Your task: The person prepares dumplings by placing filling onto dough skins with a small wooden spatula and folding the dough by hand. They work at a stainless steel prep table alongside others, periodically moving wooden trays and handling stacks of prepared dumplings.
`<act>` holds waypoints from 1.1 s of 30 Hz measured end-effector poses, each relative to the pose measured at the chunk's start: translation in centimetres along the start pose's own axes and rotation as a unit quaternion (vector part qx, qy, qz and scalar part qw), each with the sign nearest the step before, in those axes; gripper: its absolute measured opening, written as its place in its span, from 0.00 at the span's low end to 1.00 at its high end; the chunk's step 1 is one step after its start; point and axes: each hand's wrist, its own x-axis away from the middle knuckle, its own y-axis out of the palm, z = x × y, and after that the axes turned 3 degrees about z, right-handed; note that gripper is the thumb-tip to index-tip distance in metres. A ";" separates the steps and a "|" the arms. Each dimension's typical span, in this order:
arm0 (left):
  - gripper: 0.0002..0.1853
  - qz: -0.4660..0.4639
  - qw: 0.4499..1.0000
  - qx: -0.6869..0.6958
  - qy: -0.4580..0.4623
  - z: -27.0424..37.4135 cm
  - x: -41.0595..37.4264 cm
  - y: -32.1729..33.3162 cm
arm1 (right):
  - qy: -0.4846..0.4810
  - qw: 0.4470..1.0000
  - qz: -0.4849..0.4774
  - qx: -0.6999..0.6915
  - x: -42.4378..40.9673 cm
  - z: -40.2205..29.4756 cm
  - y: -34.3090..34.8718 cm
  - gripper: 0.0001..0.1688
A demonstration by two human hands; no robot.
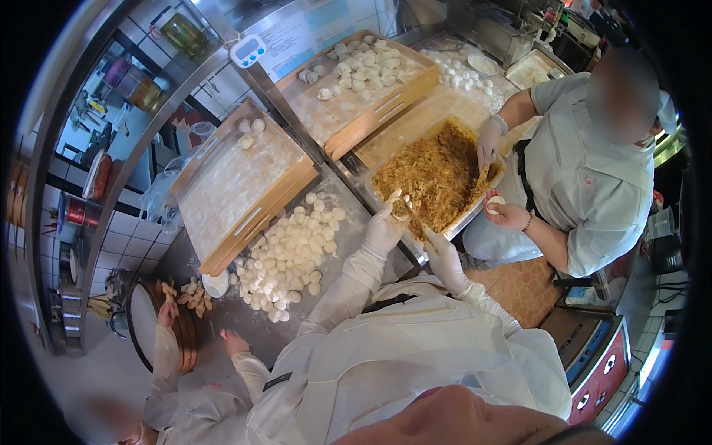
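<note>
My left hand (384, 229), in a white glove, holds a dough wrapper (400, 217) with some filling in it, above the near corner of the metal tray (459, 225). My right hand (443, 255), gloved too, grips a thin spreading stick (421, 227) whose tip is close to the wrapper. Brown minced filling (428, 172) is heaped in the tray beyond both hands. To the left of my left arm, a pile of small round dough pieces (295, 250) lies on the floured steel worktop (356, 245).
A floured wooden box (239, 183) bears a few dumplings; another wooden box (384, 105) bears many. At right, a co-worker (578, 167) works the filling and holds a wrapper (495, 205). Another person's hand (167, 314) is near ginger (194, 296) and a round steamer (186, 339). A shelf post (283, 111) stands ahead.
</note>
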 end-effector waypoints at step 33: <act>0.15 0.177 0.974 -0.088 0.108 3.3 1.4 -7.9 | 0.292 0.922 -0.158 -0.201 -5.5 3.6 1.2 0.21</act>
